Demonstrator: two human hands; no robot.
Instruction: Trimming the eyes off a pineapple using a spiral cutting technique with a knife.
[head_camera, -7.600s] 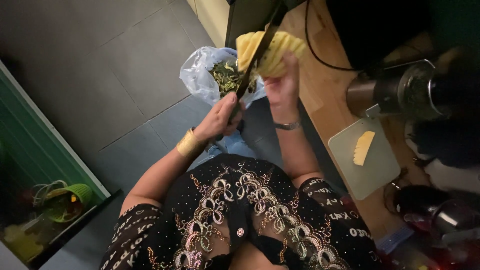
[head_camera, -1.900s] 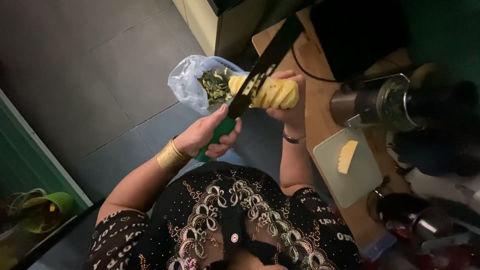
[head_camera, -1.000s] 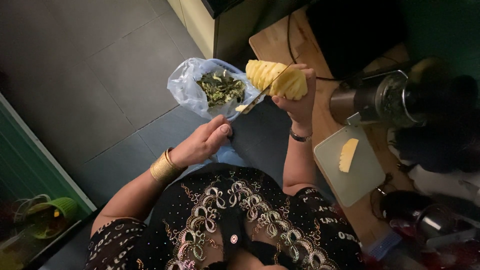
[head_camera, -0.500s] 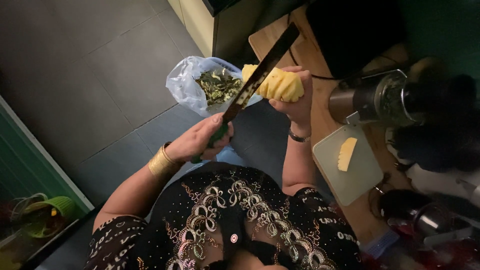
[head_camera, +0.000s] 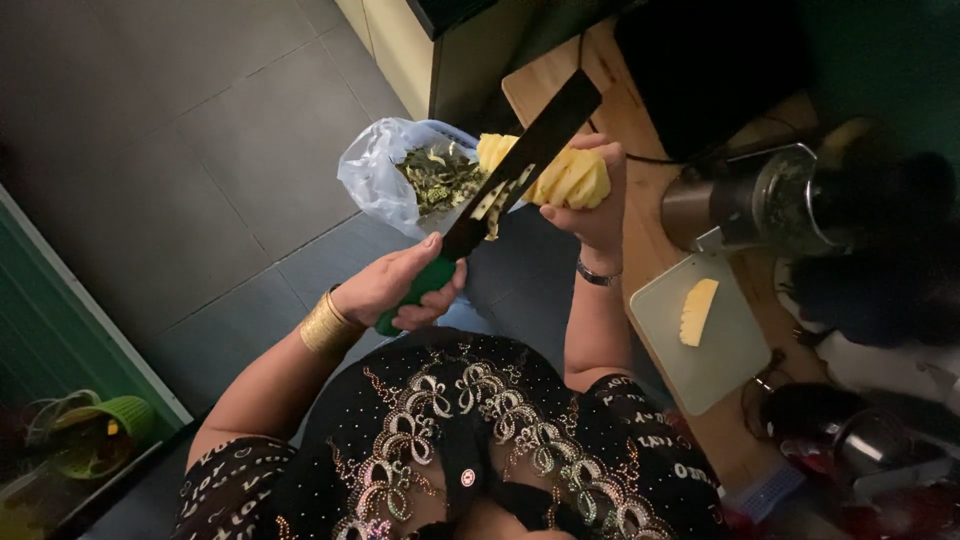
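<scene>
My left hand (head_camera: 400, 285), a gold bangle on its wrist, grips the green handle of a long dark knife (head_camera: 540, 140). The blade runs up and to the right, lying across a peeled yellow pineapple (head_camera: 575, 180). My right hand (head_camera: 598, 220), with a thin bracelet on the wrist, holds that pineapple from below, over the gap beside the counter. Just to the left of the fruit and under the blade, a clear plastic bag (head_camera: 372, 175) on the floor holds green peel scraps (head_camera: 440, 175).
A wooden counter (head_camera: 545, 85) runs along the right. On it lie a pale cutting board (head_camera: 735, 365) with a pineapple slice (head_camera: 697, 310) and a blender jar (head_camera: 770, 200). Dark pots sit at bottom right. Grey floor tiles spread left; a green basket (head_camera: 100, 430) stands at bottom left.
A second ago the knife was held low with its tip at the pineapple. The blade has since swung up and now lies diagonally across the fruit, which my right hand has kept holding.
</scene>
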